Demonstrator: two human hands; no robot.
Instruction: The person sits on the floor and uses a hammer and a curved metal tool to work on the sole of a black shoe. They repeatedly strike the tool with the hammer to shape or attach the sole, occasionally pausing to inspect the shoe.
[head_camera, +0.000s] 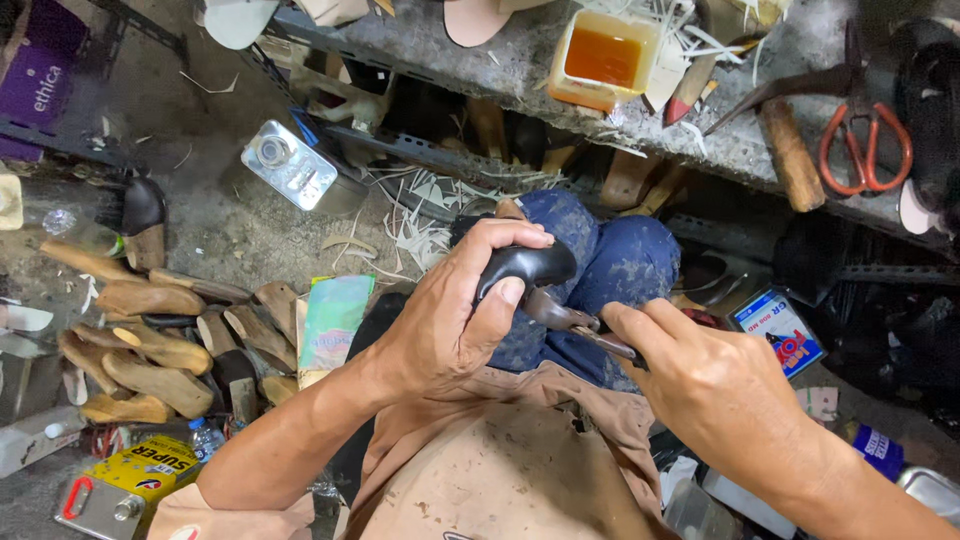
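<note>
The person sits with both hands over the lap, above blue-trousered knees (610, 262) and a tan apron (500, 470). The left hand (450, 320) is wrapped around a black shoe upper on its last (525, 265), fingers curled over the top and the thumb pressed flat against its near side, so the shoe sits at mid-frame just above the knees. The right hand (710, 385) is closed around the handles of a pair of lasting pincers (575, 322), whose dark metal head reaches left and meets the underside of the shoe; whether its jaws bite the leather cannot be told. On the floor to the left lies a heap of wooden shoe lasts (150, 345), with a green packet (333, 315) just to their right and a yellow metal can (125, 482) nearer, at the lower left. Farther off, a silvery rectangular tin (292, 165) lies on the dirt among pale leather trimmings (420, 215). Along the far side runs a grey workbench (500, 70) that bears a plastic tub of amber glue (603, 58), a hammer with a wooden handle (790, 150) and, at the right, red-handled scissors (865, 150). A small blue-and-white box (780, 330) lies on the floor right of the knees.
</note>
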